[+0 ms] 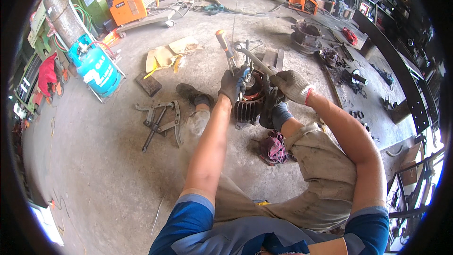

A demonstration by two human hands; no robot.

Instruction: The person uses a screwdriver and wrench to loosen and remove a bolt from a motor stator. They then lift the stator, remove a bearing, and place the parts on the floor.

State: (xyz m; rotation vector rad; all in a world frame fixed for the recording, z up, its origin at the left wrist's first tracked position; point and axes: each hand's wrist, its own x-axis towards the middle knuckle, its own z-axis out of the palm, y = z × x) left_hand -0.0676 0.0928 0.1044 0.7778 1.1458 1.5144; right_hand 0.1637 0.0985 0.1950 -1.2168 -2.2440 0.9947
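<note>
Knees bent, person sits on concrete floor (104,170) w/ electric motor (252,101) between feet. Left hand (232,85) grips screwdriver (226,47); right hand (292,85) clamped on wrench (255,59). Motor looks heavy, rigid (greasy too, prob.); best held by finned casing.

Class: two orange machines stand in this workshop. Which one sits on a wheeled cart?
The big orange box-shaped machine at upper left, on the wheeled cart; the smaller orange machine rests directly on the floor.

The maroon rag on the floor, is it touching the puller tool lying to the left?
Apart. The head view shows the maroon rag beside the person's leg, with a bare stretch of concrete floor between it and the puller tool.
</note>
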